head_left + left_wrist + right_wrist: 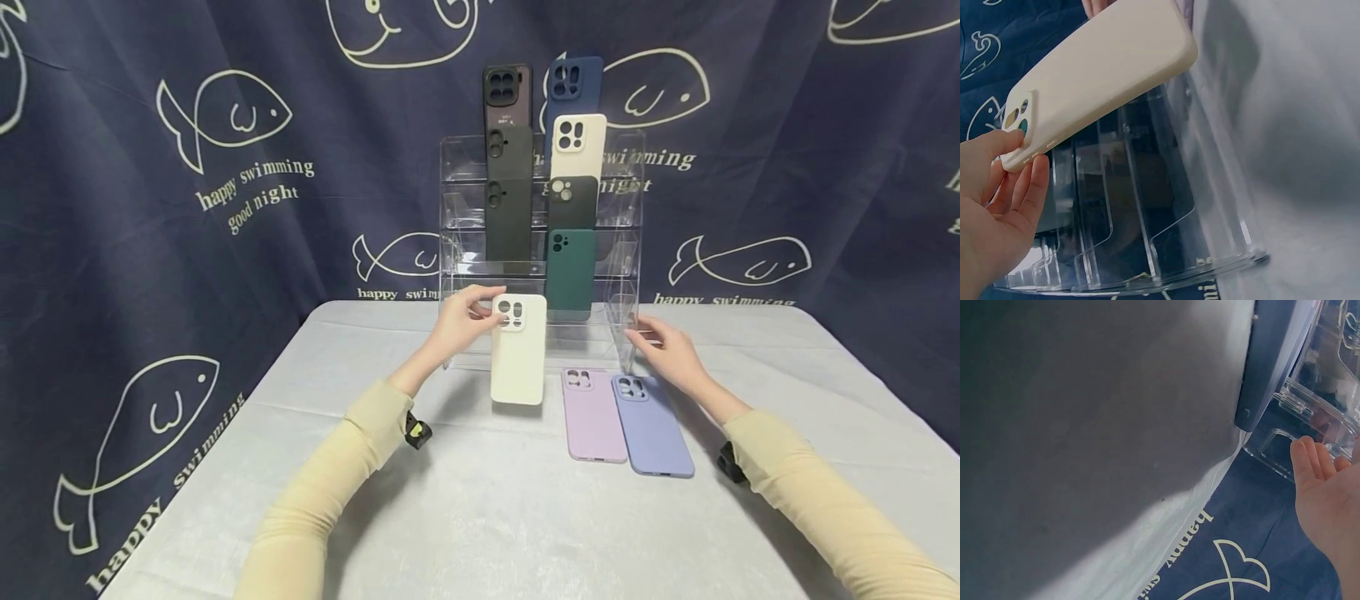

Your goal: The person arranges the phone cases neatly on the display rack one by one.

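Note:
In the head view my left hand [467,321] pinches a cream-white phone case [517,358] by its upper left corner, thumb beside the camera cutouts. The left wrist view shows the left fingers [1036,187] under the case's edge and the case tilted in front of a clear tiered display stand [1166,250]. Over at the stand's right side, my right hand [670,352] has its fingertips against or right beside the clear side panel. Those right fingers [1305,459] look fairly straight in the right wrist view; the thumb is mostly out of frame there.
Lavender [594,421] and periwinkle-blue [654,429] phone cases lie on the white-covered table [420,517] before the stand. Two columns of cases stand on its tiers, including a green one [572,271] and a black one [508,225]. A navy fish-print curtain [337,150] hangs behind.

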`<action>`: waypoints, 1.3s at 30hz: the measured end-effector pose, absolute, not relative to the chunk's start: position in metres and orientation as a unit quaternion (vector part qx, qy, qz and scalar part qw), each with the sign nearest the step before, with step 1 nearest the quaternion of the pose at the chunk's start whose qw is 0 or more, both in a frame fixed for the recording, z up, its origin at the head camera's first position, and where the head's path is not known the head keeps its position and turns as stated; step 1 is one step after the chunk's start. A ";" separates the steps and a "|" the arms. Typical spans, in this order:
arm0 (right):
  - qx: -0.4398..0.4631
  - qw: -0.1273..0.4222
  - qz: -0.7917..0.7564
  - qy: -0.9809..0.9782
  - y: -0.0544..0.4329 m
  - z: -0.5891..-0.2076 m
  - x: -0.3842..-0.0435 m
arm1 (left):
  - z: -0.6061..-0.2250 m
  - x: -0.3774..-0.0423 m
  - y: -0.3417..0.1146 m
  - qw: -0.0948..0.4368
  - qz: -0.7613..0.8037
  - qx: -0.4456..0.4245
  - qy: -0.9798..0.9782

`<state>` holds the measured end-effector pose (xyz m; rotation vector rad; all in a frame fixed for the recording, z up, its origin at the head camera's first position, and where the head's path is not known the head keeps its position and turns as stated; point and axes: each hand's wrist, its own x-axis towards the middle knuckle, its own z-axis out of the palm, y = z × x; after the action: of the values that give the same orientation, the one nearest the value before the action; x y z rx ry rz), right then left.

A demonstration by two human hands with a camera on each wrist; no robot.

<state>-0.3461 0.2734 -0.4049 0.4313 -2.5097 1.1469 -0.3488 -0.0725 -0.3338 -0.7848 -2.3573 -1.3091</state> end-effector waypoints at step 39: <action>0.145 0.172 0.408 -0.885 0.272 -0.406 -0.344 | -0.265 -0.415 -0.074 0.353 -0.516 -0.194 -0.756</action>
<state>-0.3443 0.2717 -0.4058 0.4101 -2.5114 1.1573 -0.4153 -0.0742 -0.2647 -0.5018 -1.9541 -1.3358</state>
